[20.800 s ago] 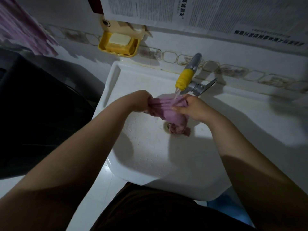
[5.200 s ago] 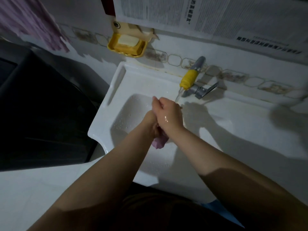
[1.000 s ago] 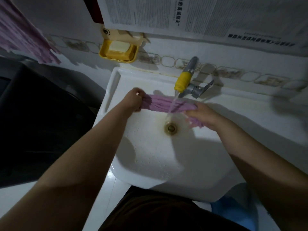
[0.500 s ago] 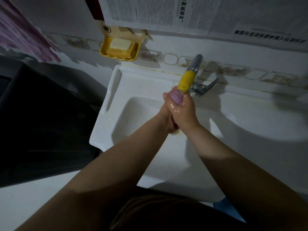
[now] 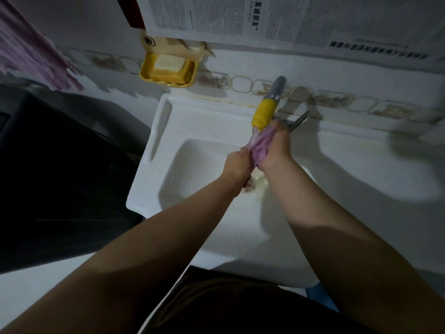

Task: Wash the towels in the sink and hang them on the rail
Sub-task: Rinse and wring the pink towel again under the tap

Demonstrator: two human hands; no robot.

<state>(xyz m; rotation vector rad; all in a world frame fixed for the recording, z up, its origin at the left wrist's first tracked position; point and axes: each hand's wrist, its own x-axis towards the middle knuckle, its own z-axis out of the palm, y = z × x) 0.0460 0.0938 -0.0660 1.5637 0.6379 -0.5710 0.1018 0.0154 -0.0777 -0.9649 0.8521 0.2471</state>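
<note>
Purple towel (image 5: pixel 260 146) bunched over white sink (image 5: pixel 154 150), I see L hand (image 5: pixel 237 165) fingers curled round its lower end, R hand (image 5: pixel 277 147) wrapped round upper part, under yellow-tipped tap (image 5: pixel 265 112) w/ water running, soap dish (image 5: pixel 168 69) on wall beyond.

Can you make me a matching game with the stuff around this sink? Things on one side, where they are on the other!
Things:
1. towel
2. soap
3. newspaper
4. tap

Places:
A. stuck on the wall
B. in the yellow dish
C. gripped in the left hand and right hand
D. over the sink, its yellow tip at the towel

Pairs: 1-C, 2-B, 3-A, 4-D
</note>
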